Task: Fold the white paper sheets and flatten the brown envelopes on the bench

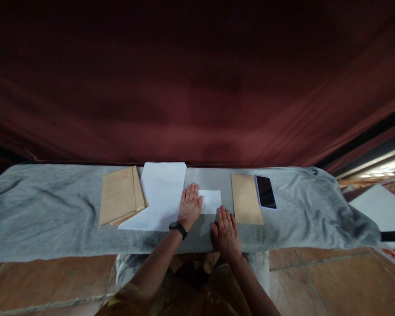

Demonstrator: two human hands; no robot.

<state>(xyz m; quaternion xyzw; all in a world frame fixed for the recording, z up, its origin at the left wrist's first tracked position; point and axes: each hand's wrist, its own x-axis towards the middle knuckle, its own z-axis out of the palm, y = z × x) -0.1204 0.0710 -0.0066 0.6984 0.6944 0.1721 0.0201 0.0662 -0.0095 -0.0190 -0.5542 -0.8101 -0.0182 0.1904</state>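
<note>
A small folded sheet of white paper (211, 202) lies on the grey cloth in front of me. My left hand (190, 205) rests flat on its left end, fingers stretched out and pointing away, a dark watch on the wrist. Just off the paper's near right corner, my right hand (226, 229) lies on the cloth with its fingers extended. Left of my left hand is a stack of white paper sheets (161, 193). A single brown envelope (246, 199) lies to the right of my right hand.
Several brown envelopes (118, 195) are piled at the left, overlapping the white sheets. A phone (266, 192) with a dark screen lies beyond the single envelope. Grey cloth (303, 206) covers the narrow table, and a dark red curtain (197, 109) hangs along its far edge.
</note>
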